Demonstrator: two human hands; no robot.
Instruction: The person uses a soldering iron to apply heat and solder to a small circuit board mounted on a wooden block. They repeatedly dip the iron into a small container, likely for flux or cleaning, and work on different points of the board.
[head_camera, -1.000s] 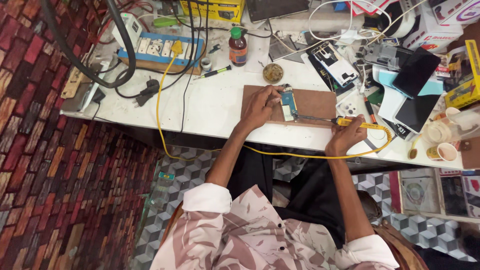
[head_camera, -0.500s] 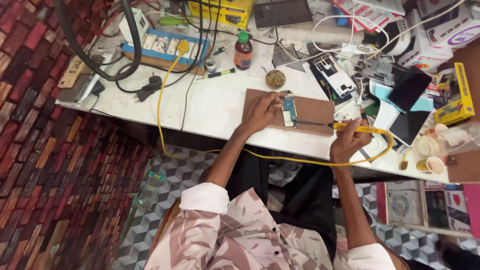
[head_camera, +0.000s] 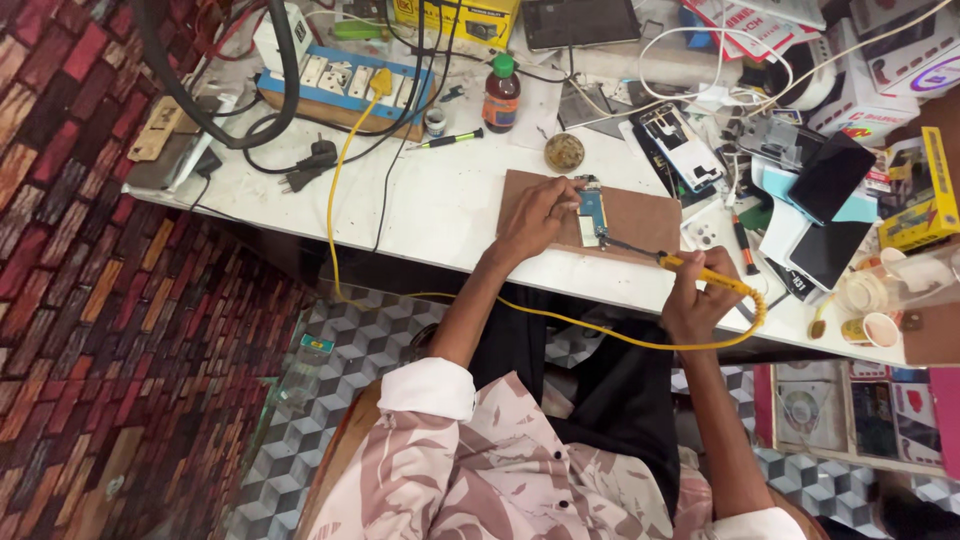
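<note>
Clearly the iron (head_camera: 700, 272) could be slipping off the board (head_camera: 592, 212) and scorching the left hand (head_camera: 530, 215), whose fingers are pressing just beside the tip. The board is lying on a brown mat (head_camera: 640, 215) on the table (head_camera: 440, 200). The right hand (head_camera: 690, 300) is closing around the iron's yellow handle, wrist angling inward, its cord (head_camera: 560, 320) looping below the table edge.

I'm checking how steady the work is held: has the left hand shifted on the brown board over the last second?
No. The left hand stays pressed at the small circuit board on the brown board; only the camera moved.
</note>
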